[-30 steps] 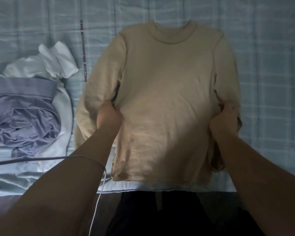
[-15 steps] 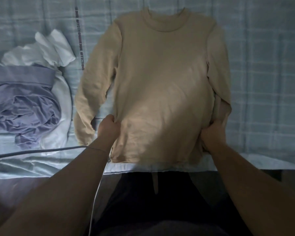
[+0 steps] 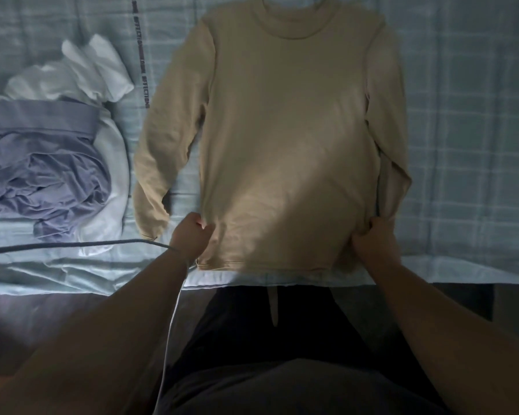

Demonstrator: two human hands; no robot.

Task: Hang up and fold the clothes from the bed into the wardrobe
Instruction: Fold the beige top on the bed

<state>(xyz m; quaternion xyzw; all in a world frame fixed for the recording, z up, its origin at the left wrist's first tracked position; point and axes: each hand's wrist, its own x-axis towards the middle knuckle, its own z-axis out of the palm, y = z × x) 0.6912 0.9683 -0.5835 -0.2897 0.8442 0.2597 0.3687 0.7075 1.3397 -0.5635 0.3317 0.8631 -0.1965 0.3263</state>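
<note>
A beige long-sleeved sweatshirt (image 3: 285, 121) lies flat, front up, on the pale blue checked bed (image 3: 462, 145), collar at the far end and hem near the bed's front edge. My left hand (image 3: 192, 235) pinches its left side seam just above the hem. My right hand (image 3: 372, 238) grips the right side seam at about the same height. Both sleeves lie down along the body.
A heap of clothes sits on the left of the bed: a lavender garment (image 3: 42, 163) on top of a white one (image 3: 81, 70). A thin cable (image 3: 72, 245) runs across the bed's front edge to my left wrist. Dark floor lies below the bed edge.
Both hands have slid down the sweatshirt's sides from about mid-body toward the hem. The garment now lies smoother, and the view has shifted so the collar sits at the top edge.
</note>
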